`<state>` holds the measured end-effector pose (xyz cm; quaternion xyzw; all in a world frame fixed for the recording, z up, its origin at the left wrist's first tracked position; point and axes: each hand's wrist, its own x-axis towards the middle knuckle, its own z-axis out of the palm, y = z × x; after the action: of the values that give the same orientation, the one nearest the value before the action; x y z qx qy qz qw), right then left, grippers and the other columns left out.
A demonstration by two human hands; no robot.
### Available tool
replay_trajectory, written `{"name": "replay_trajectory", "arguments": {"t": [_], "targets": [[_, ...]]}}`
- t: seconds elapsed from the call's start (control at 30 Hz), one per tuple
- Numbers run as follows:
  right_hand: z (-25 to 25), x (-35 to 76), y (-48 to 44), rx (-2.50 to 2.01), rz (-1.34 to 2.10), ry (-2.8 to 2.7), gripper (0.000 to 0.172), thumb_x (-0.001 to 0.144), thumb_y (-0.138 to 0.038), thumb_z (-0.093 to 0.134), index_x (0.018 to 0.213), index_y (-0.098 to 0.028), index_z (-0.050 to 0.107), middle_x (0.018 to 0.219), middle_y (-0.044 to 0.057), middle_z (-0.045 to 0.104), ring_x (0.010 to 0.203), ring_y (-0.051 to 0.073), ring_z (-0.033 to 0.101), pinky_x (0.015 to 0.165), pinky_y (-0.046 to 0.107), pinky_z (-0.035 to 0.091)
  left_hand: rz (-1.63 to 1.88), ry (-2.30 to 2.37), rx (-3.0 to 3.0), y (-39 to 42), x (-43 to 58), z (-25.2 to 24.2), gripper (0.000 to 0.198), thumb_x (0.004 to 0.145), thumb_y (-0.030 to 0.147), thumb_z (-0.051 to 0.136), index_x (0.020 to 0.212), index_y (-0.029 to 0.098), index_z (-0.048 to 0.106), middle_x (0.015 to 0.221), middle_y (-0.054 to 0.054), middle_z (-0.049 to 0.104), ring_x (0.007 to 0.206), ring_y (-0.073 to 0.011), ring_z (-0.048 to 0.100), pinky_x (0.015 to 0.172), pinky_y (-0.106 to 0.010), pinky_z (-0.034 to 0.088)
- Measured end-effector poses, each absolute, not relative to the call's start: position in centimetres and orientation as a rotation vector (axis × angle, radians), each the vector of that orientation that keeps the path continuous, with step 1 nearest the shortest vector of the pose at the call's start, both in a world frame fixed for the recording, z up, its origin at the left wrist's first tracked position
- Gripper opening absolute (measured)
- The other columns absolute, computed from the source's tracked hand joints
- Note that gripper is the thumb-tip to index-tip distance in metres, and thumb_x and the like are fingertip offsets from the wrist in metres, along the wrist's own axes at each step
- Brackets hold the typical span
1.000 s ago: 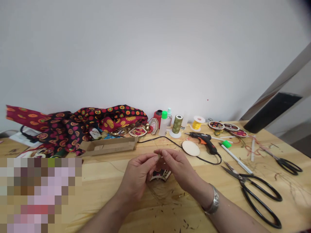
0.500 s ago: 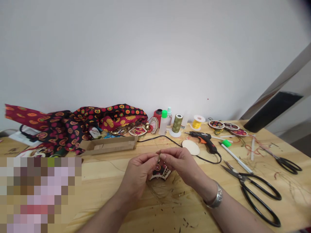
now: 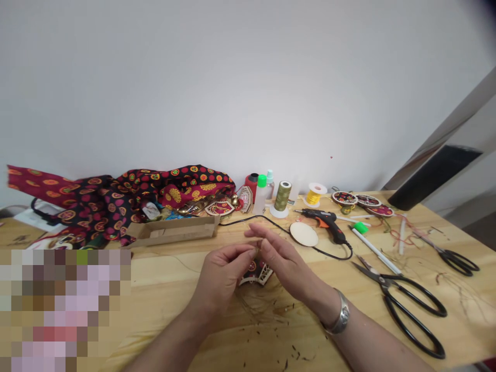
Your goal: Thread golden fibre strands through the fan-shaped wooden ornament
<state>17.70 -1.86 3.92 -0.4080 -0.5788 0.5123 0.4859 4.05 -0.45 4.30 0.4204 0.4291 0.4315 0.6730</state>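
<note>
Head view: the left hand (image 3: 219,274) pinches a fretted, wood-rimmed fabric ornament (image 3: 256,274) near its top, between both hands; the right hand (image 3: 289,266) fans alongside, its grip unclear. Beyond: smooth pale disc (image 3: 304,234), crumpled printed cloth (image 3: 116,194).

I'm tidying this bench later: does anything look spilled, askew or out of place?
Just untidiness: dark scraps litter the wooden table low in view, and red threads lie tangled beside the smaller scissors. I see no damage, though the left hand partly hides the patterned piece.
</note>
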Motion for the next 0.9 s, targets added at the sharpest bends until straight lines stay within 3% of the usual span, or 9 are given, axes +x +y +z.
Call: {"name": "replay_trajectory", "arguments": {"t": [0.07,0.13,0.2,0.47,0.7,0.9], "targets": [[4.2,17.7,-1.8,-1.042,1.385,-1.373,0.046,0.084,-0.045,0.043,0.122,-0.019,0.044,0.103,0.009,0.056,0.075,0.014,0.059,0.065,0.028,0.049,0.964,0.953,0.973,-0.5,4.1,4.5,0.012,0.064,0.027,0.069,0.067,0.016,0.071,0.052,0.001,0.058,0.053,-0.0103,0.051,0.052,-0.020,0.041],[4.6,17.8,-1.7,-1.111,1.466,-1.363,0.044,0.082,-0.044,0.046,0.117,-0.016,0.049,0.078,0.004,0.059,0.056,0.010,0.054,0.052,0.022,0.045,0.953,0.949,1.001,-0.5,4.1,4.6,0.013,0.065,0.028,0.067,0.065,0.015,0.070,0.050,0.001,0.058,0.050,-0.0103,0.051,0.050,-0.020,0.041],[5.1,18.0,-1.6,-1.127,1.486,-1.396,0.036,0.081,-0.040,0.050,0.106,-0.015,0.059,0.061,-0.001,0.055,0.050,0.007,0.047,0.048,0.020,0.039,0.945,0.944,1.017,-0.5,4.0,4.5,0.013,0.065,0.027,0.067,0.065,0.015,0.070,0.053,-0.001,0.061,0.050,-0.0105,0.051,0.050,-0.020,0.040],[4.7,18.3,-1.2,-1.208,1.339,-1.268,0.019,0.070,-0.028,0.063,0.083,-0.016,0.071,0.069,0.001,0.066,0.058,0.010,0.052,0.057,0.022,0.042,0.955,1.010,0.965,-0.3,3.8,3.6,0.015,0.063,0.028,0.068,0.070,0.016,0.071,0.050,0.002,0.059,0.045,-0.0076,0.048,0.045,-0.018,0.036],[4.3,18.2,-1.0,-1.250,1.268,-1.219,0.012,0.066,-0.024,0.066,0.070,-0.014,0.069,0.067,0.002,0.066,0.059,0.011,0.054,0.058,0.024,0.044,0.919,1.031,1.020,-0.3,3.8,3.9,0.015,0.064,0.028,0.067,0.071,0.015,0.071,0.060,-0.002,0.066,0.053,-0.0107,0.054,0.052,-0.020,0.042],[4.1,18.5,-1.0,-1.247,1.239,-1.259,0.009,0.068,-0.022,0.063,0.067,-0.014,0.064,0.062,0.000,0.062,0.057,0.010,0.052,0.057,0.023,0.042,0.881,1.045,1.087,-0.3,3.8,3.9,0.016,0.066,0.030,0.066,0.069,0.015,0.070,0.060,-0.001,0.064,0.053,-0.0096,0.051,0.052,-0.019,0.040]]}}
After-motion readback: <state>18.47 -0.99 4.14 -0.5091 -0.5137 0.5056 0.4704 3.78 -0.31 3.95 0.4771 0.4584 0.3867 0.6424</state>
